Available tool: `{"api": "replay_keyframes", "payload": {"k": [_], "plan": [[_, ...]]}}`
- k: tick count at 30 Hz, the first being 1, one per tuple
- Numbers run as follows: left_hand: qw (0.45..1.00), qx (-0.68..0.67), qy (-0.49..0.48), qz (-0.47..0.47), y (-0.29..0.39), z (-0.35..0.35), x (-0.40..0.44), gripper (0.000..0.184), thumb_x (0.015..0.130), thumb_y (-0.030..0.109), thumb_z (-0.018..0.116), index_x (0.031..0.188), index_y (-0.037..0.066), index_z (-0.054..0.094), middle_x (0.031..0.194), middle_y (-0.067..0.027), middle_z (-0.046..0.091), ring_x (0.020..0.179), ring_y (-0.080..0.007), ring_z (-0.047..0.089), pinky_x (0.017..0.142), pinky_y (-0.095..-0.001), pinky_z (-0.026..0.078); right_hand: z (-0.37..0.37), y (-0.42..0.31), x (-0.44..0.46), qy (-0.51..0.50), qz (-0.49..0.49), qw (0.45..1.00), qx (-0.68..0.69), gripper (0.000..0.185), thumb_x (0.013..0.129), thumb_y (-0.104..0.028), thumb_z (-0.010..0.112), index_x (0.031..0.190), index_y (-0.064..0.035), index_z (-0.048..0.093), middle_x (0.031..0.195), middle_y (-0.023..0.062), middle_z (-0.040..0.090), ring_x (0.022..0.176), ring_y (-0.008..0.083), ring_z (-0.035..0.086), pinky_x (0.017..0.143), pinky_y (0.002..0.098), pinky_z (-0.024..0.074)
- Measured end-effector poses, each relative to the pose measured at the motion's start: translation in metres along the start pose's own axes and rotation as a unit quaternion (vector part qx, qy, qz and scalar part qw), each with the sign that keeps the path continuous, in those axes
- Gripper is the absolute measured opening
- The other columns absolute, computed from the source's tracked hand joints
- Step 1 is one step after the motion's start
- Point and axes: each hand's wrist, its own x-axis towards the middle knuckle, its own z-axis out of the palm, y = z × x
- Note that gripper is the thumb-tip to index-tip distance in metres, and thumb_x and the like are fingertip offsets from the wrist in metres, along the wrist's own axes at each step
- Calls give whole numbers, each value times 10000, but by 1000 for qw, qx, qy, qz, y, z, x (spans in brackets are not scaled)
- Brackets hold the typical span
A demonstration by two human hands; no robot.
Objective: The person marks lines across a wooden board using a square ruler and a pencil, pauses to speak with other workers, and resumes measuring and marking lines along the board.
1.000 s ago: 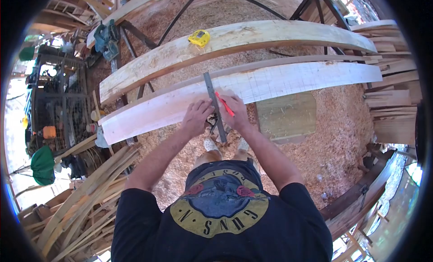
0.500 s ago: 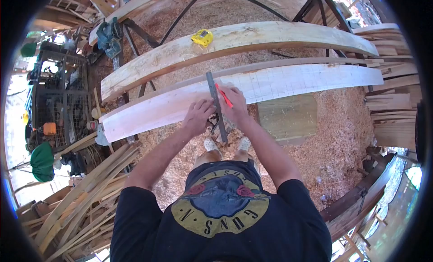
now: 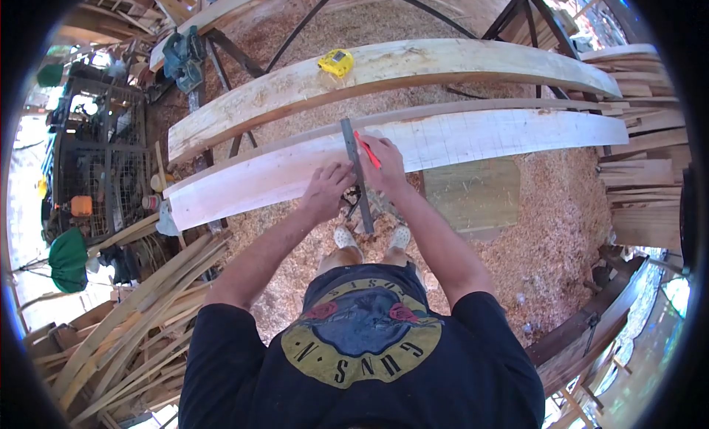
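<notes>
A long, curved, pale wooden board [image 3: 266, 178] lies across in front of me, with fine pencil-like lines on its right half. Across it sits a metal square [image 3: 350, 144], its blade running past the board's near edge. My left hand [image 3: 326, 191] rests at that near edge, fingers on the wood against the blade and thumb by a dark part below, partly hidden. My right hand [image 3: 382, 164] is closed around a red pencil [image 3: 367, 150], which slants along the blade's right side with its tip near the blade.
Behind lies a second curved timber [image 3: 258, 93] with a yellow tape measure [image 3: 337, 62] on it. A teal power tool [image 3: 183, 61] stands at the back left. Loose strips [image 3: 140, 318] are piled at left, stacked planks [image 3: 642, 178] at right. Wood shavings [image 3: 554, 222] cover the floor.
The right hand with the red pencil has slid slightly along the blade toward the board's far edge. The left hand and the square stay in place; the view has shifted a little.
</notes>
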Motion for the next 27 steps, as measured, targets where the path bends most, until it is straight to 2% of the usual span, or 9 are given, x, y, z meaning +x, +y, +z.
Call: {"api": "replay_keyframes", "payload": {"k": [3, 12, 15, 18, 21, 27], "plan": [[1000, 2, 0, 4, -1, -2, 0, 763, 699, 188, 899, 1402, 97, 616, 1613, -124, 500, 1464, -360, 453, 1147, -553, 405, -4, 5, -4, -18, -39, 999, 0, 276, 926, -126, 735, 1196, -77, 710, 1052, 151, 776, 963, 400, 704, 896, 499, 570], [1000, 6, -6, -2, 0, -3, 1, 771, 704, 202, 906, 1411, 102, 618, 1619, -119, 497, 1467, -363, 450, 1162, -544, 396, -4, -3, -1, -18, 12, 1000, 1, 276, 935, -148, 712, 1205, -89, 707, 1054, 149, 773, 977, 403, 702, 896, 492, 575], [1000, 0, -13, -10, 1, -2, 0, 778, 707, 202, 908, 1422, 106, 618, 1623, -117, 494, 1476, -367, 443, 1178, -544, 385, -6, -3, -3, -39, 36, 999, -1, 253, 938, -111, 713, 1190, -94, 725, 1096, 181, 755, 1003, 399, 708, 892, 485, 584], [1000, 1, -7, -12, 2, -4, -1, 801, 684, 182, 922, 1421, 109, 616, 1624, -117, 493, 1473, -363, 448, 1185, -526, 396, -20, -9, -19, -42, 18, 999, 5, 240, 936, -108, 713, 1174, -88, 734, 1100, 185, 754, 1010, 391, 717, 888, 469, 590], [1000, -8, 1, -9, 1, -4, 0, 807, 671, 169, 926, 1415, 106, 620, 1622, -120, 496, 1472, -363, 450, 1191, -518, 400, -41, -21, -38, 6, 98, 992, 73, 284, 921, -150, 726, 1193, -69, 715, 1047, 168, 765, 971, 395, 721, 871, 487, 592], [1000, -21, 3, -6, 2, -7, 0, 800, 662, 159, 923, 1404, 92, 631, 1620, -128, 498, 1472, -370, 452, 1194, -517, 398, -44, -23, -71, -41, 53, 997, 39, 307, 921, -108, 713, 1224, -62, 699, 1086, 170, 753, 1051, 398, 707, 923, 492, 586]]}}
